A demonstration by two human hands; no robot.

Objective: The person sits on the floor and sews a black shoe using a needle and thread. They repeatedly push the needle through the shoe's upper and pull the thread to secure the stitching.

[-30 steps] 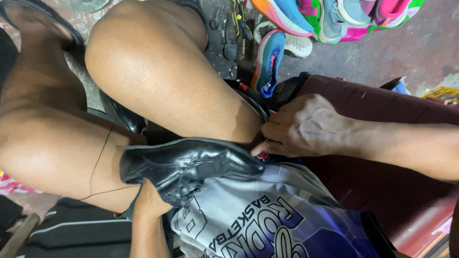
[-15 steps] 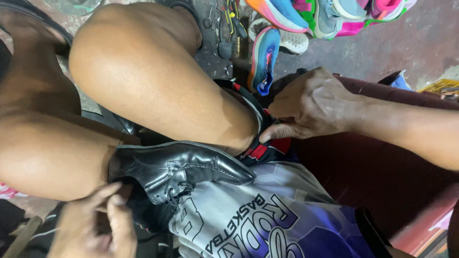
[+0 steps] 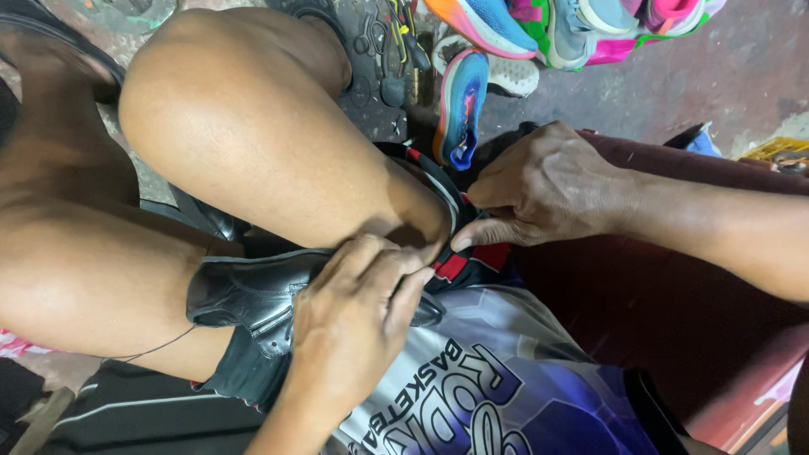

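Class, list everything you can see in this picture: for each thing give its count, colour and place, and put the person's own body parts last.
Leather shoe: one, black, on the lap between the thighs.
Thread: one, dark, thin, across the lower thigh.
Running shoes: several, blue, orange, pink and green, on the floor at top.
Hand tools: a few, dark metal, on the floor at top centre.
Seat: one, maroon, at right.
Jersey: one, blue, white and purple, bottom centre.
Floor: grey concrete, top right.
Left hand: on the shoe's toe.
Right hand: pinching beside the knee; what it pinches is unclear.
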